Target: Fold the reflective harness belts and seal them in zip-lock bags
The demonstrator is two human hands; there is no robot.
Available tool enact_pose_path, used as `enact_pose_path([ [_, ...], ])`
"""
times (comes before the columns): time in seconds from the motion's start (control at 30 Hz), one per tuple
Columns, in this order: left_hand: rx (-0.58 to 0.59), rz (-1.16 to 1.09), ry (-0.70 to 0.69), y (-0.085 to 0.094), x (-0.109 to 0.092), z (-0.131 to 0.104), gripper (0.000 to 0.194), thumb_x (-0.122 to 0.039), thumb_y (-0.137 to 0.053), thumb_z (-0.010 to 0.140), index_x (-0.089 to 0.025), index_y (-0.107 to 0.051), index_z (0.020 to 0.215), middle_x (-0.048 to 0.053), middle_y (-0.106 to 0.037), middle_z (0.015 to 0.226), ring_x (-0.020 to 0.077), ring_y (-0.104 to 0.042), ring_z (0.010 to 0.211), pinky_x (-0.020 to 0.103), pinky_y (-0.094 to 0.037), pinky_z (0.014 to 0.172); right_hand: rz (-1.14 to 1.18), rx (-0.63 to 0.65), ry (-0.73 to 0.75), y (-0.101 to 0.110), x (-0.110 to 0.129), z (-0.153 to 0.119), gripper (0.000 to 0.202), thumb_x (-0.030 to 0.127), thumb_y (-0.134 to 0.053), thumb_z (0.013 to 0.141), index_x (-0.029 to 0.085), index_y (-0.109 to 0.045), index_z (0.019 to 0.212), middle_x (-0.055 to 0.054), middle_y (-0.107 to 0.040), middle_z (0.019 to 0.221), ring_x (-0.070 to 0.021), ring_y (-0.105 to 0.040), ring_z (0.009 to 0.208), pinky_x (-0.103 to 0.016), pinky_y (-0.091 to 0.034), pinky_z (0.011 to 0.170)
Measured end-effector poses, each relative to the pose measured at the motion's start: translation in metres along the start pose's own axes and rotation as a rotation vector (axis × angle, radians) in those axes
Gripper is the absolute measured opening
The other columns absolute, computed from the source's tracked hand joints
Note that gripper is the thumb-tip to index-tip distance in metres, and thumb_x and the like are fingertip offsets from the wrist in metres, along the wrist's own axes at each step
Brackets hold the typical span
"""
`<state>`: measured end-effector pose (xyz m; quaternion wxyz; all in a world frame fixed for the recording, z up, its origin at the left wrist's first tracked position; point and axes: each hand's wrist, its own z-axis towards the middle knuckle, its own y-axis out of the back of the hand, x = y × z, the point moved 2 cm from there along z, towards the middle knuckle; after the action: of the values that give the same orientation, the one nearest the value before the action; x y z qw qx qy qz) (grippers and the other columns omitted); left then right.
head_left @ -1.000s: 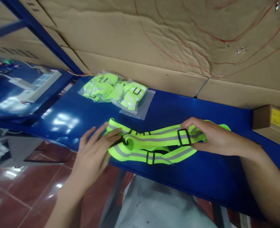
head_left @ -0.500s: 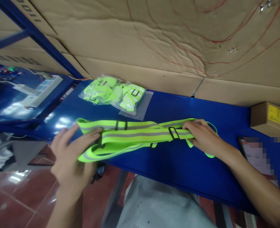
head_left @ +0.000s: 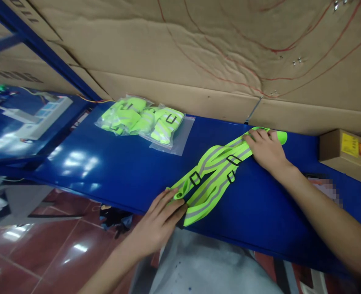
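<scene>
A bundle of neon-yellow reflective elastic straps (head_left: 212,194) with grey stripes and black plastic buckles lies slantwise across the blue table. My right hand (head_left: 267,149) is closed over its far end, and a folded loop sticks out beyond the fingers. At the near end, by the table's front edge, my left hand (head_left: 162,220) grips the straps with its fingers pressed together. Between my hands the bands spread apart, leaving a gap. My left thumb is hidden from view.
Clear plastic bags (head_left: 168,126) of similar yellow straps lie at the back left. A cardboard box (head_left: 336,157) with a yellow label stands at the right. On the neighbouring table at left is a white power strip (head_left: 47,118). Cardboard (head_left: 168,61) lines the back of the table (head_left: 107,163).
The straps have gone from held level above the table to lying slantwise on it. My left hand has moved right and towards me; my right hand has moved away from me.
</scene>
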<state>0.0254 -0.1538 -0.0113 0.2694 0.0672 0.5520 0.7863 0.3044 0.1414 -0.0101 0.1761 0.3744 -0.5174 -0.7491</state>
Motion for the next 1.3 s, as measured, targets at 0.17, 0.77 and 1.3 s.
enact_pose_path([
  [0.17,0.030,-0.009,-0.047,-0.013,-0.018,-0.001,0.029,-0.033,-0.064,0.094,-0.014,-0.070,0.116,0.009,-0.071,0.123,0.0309,-0.048,0.144,0.049,-0.025,0.131,0.012,0.044,0.001,-0.005,-0.010,0.010,0.052,0.014,-0.024,0.104,0.011,-0.044,0.152,-0.022,-0.056,0.145,-0.0345,-0.056,0.117,-0.049,-0.042,0.093],
  [0.77,0.213,-0.152,-0.145,-0.021,-0.032,0.024,0.069,-0.057,-0.056,0.098,-0.015,-0.046,0.153,0.009,-0.060,0.148,0.0239,-0.052,0.140,0.041,-0.032,0.125,0.732,0.473,0.066,0.059,-0.091,-0.007,0.069,0.053,-0.063,0.091,0.035,-0.045,0.155,-0.003,-0.050,0.158,-0.0345,-0.053,0.139,-0.051,-0.047,0.112],
  [1.3,0.022,-0.235,-0.091,-0.037,-0.030,0.015,0.058,-0.052,-0.060,0.097,-0.021,-0.057,0.146,0.004,-0.064,0.144,0.0218,-0.056,0.135,0.038,-0.024,0.128,0.535,0.861,-0.154,0.083,0.033,-0.038,0.029,0.052,-0.065,0.090,0.024,-0.068,0.093,-0.003,-0.076,0.091,-0.0218,-0.070,0.084,-0.028,-0.032,0.060],
])
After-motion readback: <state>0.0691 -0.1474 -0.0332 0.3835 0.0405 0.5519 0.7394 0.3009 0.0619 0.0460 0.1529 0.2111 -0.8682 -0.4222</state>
